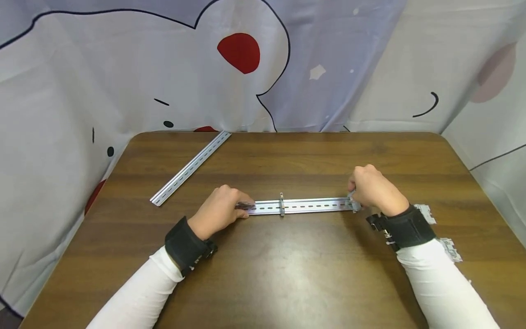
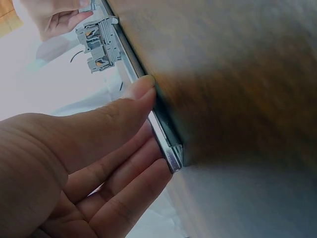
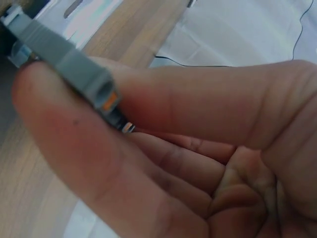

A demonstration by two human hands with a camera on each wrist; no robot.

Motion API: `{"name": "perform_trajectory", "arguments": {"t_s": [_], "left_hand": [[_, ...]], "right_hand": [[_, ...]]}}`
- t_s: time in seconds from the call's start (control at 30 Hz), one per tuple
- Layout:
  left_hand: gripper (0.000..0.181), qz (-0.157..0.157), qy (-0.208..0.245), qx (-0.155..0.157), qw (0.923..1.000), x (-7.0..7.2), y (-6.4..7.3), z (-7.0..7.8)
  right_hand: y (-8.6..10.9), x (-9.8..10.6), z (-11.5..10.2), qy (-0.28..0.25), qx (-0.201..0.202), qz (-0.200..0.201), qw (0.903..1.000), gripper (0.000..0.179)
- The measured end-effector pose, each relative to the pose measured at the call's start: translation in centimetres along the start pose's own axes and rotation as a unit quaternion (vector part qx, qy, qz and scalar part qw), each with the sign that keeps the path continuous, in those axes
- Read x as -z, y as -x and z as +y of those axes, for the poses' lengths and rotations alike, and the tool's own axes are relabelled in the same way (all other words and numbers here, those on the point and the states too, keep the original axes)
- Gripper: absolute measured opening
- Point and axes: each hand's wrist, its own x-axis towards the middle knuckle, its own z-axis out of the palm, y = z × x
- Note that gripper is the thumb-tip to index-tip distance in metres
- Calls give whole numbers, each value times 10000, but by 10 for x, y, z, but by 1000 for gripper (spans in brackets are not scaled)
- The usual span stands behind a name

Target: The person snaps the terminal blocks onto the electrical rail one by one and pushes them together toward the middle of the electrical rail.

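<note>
A slotted metal DIN rail lies crosswise on the table, its left end pinched by my left hand. In the left wrist view the thumb presses one long edge while the fingers lie along the other. A grey terminal block sits upright across the rail, left of its middle. At the rail's right end my right hand pinches another grey terminal block between thumb and finger. This block, with an orange part showing, is at the rail; whether it is clipped on I cannot tell.
A second DIN rail lies slanted at the back left of the wooden table. Beside the right forearm are more grey pieces, partly covered by the sleeve. A printed cloth hangs behind the table.
</note>
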Motion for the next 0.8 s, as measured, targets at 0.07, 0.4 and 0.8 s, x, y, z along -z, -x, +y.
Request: {"name": "perform_trajectory", "arguments": {"t_s": [0.07, 0.4, 0.8], "left_hand": [[22, 4, -9, -12, 10000, 1, -1, 1], [23, 40, -38, -2, 10000, 4, -1, 0], [24, 63, 93, 66, 9999, 1, 2, 0]], "right_hand": [[0, 1, 1, -48, 0, -31, 10000, 12], [-11, -1, -5, 45, -95, -139, 9998, 34], [-1, -1, -6, -7, 4, -404, 9992, 28]]}}
